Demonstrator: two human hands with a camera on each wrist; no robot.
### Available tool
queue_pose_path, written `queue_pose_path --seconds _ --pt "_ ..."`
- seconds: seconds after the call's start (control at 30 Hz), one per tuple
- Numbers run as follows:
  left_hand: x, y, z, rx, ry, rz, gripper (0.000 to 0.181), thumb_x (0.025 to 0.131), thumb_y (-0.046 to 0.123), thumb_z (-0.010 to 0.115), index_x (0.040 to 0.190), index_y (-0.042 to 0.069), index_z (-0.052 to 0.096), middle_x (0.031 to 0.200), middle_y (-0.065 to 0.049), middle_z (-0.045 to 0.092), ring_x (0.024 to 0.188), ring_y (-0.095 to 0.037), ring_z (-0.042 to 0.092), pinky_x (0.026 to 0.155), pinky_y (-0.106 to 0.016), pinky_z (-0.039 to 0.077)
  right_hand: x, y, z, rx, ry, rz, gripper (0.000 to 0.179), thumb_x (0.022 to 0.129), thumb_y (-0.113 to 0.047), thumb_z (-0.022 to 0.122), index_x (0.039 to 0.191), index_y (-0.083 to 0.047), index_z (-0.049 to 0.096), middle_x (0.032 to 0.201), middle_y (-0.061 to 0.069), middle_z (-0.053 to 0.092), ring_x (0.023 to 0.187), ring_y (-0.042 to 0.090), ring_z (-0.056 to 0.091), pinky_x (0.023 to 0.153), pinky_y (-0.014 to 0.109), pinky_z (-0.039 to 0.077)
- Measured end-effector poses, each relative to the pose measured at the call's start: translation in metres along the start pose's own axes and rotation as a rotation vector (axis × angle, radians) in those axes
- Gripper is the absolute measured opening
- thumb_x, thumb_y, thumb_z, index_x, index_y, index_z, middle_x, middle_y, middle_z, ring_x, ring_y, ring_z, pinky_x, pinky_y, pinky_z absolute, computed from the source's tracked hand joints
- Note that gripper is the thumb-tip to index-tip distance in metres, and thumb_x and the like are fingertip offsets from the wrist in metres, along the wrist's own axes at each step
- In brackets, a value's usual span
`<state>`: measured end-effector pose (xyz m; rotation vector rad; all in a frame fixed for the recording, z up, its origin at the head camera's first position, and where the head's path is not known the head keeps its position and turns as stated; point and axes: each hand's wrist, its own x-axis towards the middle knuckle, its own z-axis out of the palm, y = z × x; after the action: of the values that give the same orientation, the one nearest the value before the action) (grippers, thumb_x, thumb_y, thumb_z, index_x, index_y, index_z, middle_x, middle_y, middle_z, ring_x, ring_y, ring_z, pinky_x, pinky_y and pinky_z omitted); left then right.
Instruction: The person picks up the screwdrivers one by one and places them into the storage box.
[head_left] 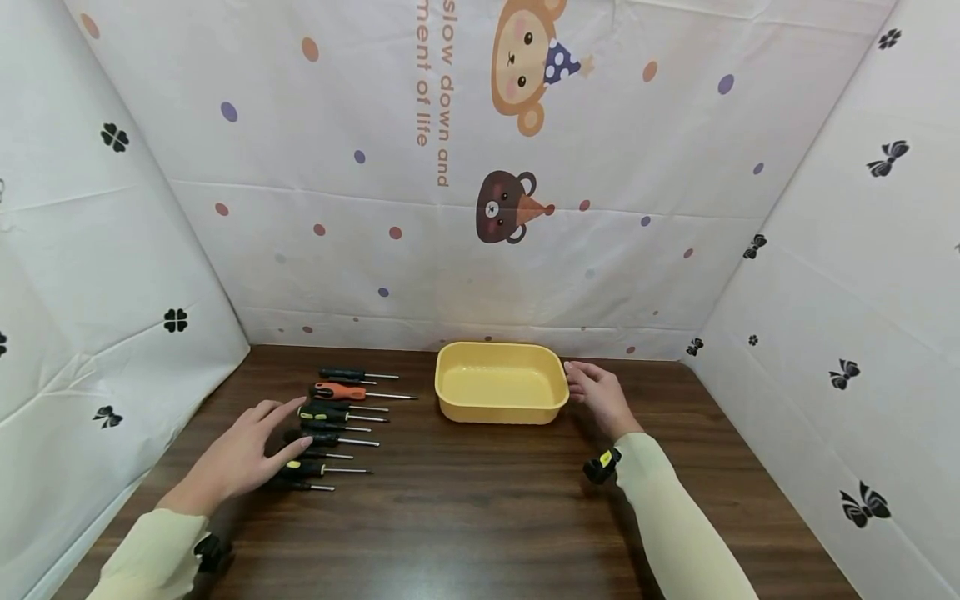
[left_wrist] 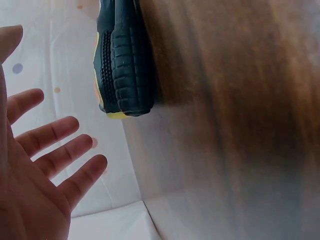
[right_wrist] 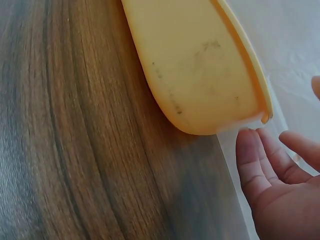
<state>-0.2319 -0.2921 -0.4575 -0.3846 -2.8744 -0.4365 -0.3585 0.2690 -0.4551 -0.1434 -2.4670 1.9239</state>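
Several screwdrivers (head_left: 345, 439) lie in a column on the left of the table, shafts pointing right; one has an orange handle (head_left: 339, 392). My left hand (head_left: 240, 454) is over their handle ends with its fingers spread. In the left wrist view that hand (left_wrist: 42, 165) grips nothing, and dark ribbed handles (left_wrist: 131, 65) show beside it. A yellow plastic basin (head_left: 501, 416) stands at the back centre. At its right end is my right hand (head_left: 600, 398), fingers loosely extended. The right wrist view has those fingertips (right_wrist: 247, 137) right by the basin wall (right_wrist: 200, 85); whether they touch cannot be told.
The brown wood-grain table (head_left: 450, 517) is bordered by a white patterned back sheet (head_left: 420, 258) and white side sheets at left (head_left: 112, 275) and right (head_left: 810, 317). The basin sits close to the back sheet.
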Motion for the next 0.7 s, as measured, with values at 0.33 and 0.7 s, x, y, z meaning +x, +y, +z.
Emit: queue_pose_path --seconds 0.33,0.7 --pt "-0.009 -0.003 0.002 -0.028 -0.024 0.011 0.07 0.096 0.055 0.066 0.149 0.01 0.053 0.134 -0.019 0.058 0.123 -0.045 0.055 0.093 -0.067 0.048 -0.002 0.0 0.002 0.012 -0.036 0.026 0.059 0.099 -0.023 0.071 0.148 0.001 0.05 0.119 0.013 0.067 0.082 0.008 0.068 0.091 0.039 0.06" --pt "-0.016 -0.018 0.006 -0.114 -0.012 0.111 0.061 0.093 0.047 0.074 0.141 0.011 0.061 0.125 -0.008 0.063 0.119 -0.037 0.061 0.093 -0.063 0.051 -0.002 0.003 0.0 0.096 -0.082 0.077 0.057 0.098 -0.01 0.069 0.15 0.0 0.048 0.108 0.002 0.066 0.084 0.007 0.066 0.087 0.032 0.061"
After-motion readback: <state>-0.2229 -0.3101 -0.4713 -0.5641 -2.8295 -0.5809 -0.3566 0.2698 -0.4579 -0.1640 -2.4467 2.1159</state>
